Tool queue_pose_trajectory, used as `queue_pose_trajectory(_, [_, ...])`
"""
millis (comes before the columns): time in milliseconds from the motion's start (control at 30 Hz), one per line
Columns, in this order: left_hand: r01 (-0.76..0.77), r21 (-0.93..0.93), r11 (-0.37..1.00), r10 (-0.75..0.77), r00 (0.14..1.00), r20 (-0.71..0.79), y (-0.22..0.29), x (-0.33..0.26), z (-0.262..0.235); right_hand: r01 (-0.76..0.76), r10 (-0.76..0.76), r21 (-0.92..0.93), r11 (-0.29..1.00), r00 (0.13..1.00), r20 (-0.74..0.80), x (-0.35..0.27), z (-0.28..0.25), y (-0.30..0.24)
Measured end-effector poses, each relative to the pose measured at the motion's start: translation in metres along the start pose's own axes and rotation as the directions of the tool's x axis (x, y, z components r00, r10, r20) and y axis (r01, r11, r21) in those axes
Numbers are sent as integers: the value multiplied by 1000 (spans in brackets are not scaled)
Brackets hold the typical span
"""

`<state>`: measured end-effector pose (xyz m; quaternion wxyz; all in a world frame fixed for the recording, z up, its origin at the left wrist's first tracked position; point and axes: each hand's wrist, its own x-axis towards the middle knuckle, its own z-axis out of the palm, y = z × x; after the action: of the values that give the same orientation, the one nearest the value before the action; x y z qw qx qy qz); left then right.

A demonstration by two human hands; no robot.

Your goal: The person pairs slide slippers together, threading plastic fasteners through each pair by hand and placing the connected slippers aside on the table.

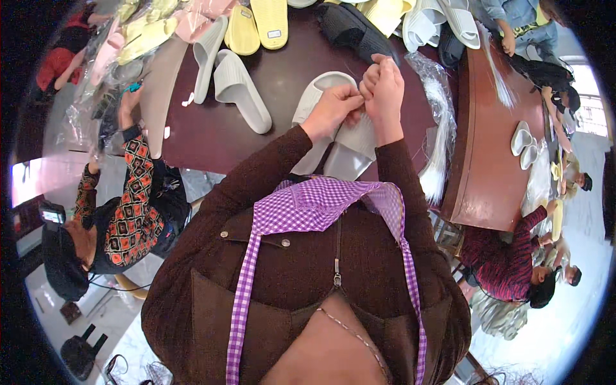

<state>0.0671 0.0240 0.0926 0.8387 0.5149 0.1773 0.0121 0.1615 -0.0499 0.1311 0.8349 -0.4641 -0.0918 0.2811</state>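
Note:
My left hand [333,111] and my right hand [384,92] meet above a pair of pale grey slide slippers [355,140] on the dark red table. The left fingers are pinched together, close to the right hand's curled fingers. Whatever lies between the fingertips is too small or hidden to make out; a thin strand may be there. Partly covered by my hands, the slippers lie side by side with their near ends toward me. To the right is a bundle of thin white strands [436,144] in clear plastic.
Another grey slipper pair [240,90] lies left on the table [282,70]. Yellow slippers [269,25], black slippers [356,31] and white slippers [423,25] crowd the far side. A co-worker in a patterned sleeve [136,167] sits left; others work along a brown table [491,160] at right.

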Motion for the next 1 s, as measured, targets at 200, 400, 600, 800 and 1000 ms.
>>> queue_pose_trajectory(200, [-45,-31,999,42,995,-93,0,-1,-2,52,-60,-138,989,997,-51,-3,-9,13])
queue_pose_trajectory(400, [-68,-22,997,64,989,-133,6,-1,1,32,-32,-306,951,999,6,-17,-23,11])
queue_pose_trajectory(600, [-64,38,997,69,988,-140,10,0,-1,71,-77,-237,969,997,-20,-21,-23,6])
queue_pose_trajectory(800, [-208,423,882,323,920,-221,12,-4,-9,143,-136,-517,844,989,51,-33,-19,9])
queue_pose_trajectory(1000, [-272,627,730,506,831,-229,14,-7,-12,301,-278,-770,562,946,167,-45,-9,15])
